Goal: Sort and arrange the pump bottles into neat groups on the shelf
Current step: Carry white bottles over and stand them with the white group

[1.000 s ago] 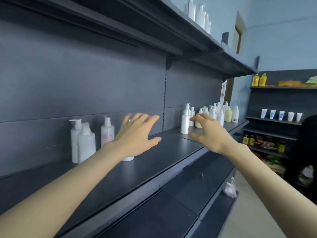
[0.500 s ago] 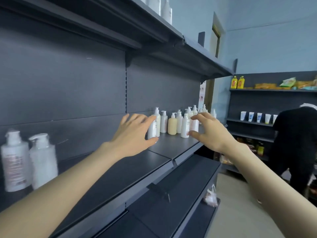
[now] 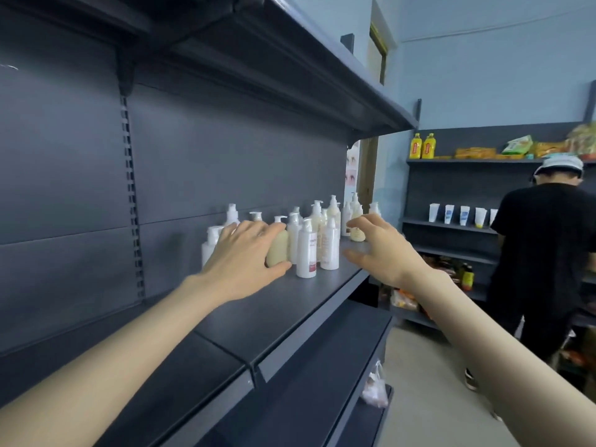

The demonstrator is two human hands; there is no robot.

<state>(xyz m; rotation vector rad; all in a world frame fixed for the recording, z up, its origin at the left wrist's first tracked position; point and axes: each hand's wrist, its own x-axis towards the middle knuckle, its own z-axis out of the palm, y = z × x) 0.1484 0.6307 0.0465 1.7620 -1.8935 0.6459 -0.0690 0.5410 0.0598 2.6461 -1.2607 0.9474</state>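
The left hand is open, with fingers spread and almost straight. The beige pump bottle stands between its thumb and forefinger. The right hand is open too and hovers just beside the white pump bottles. All the bottles stand upright, close together, on the dark shelf. A person in black stands well apart at the far shelves.
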